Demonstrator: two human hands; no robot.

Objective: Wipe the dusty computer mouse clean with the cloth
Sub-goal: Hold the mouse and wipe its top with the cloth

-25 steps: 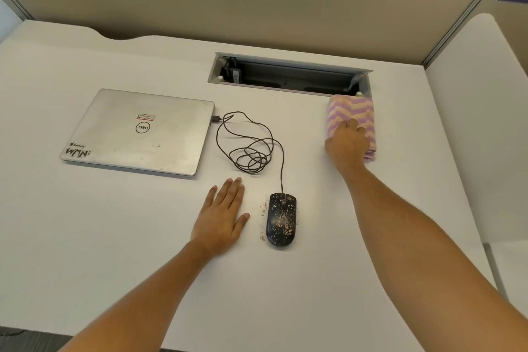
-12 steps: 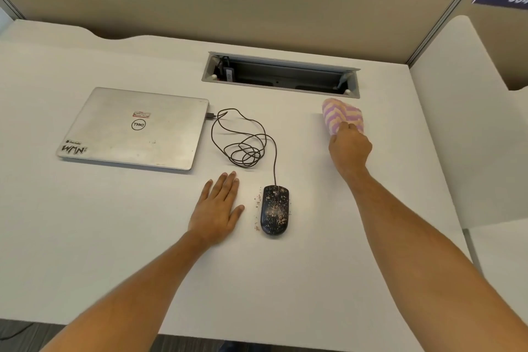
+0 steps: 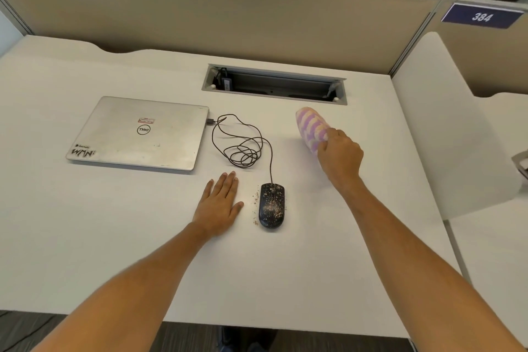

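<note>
A black wired computer mouse (image 3: 271, 205) speckled with pale dust lies on the white desk (image 3: 85, 237), with crumbs of dust scattered along its left side. My left hand (image 3: 219, 205) rests flat on the desk just left of the mouse, fingers apart, holding nothing. My right hand (image 3: 340, 158) is raised above the desk to the upper right of the mouse. It grips a folded cloth (image 3: 311, 128) with pink, purple and cream zigzag stripes, which sticks out up and to the left of the fist.
A shut silver laptop (image 3: 140, 133) lies at the left. The mouse cable (image 3: 243, 146) coils between the laptop and the mouse. An open cable tray (image 3: 274, 86) is sunk into the desk at the back. A white side panel (image 3: 445, 134) borders the right edge.
My right hand has picked the cloth up off the desk and carried it a little toward the mouse. The left hand and the mouse have stayed in place.
</note>
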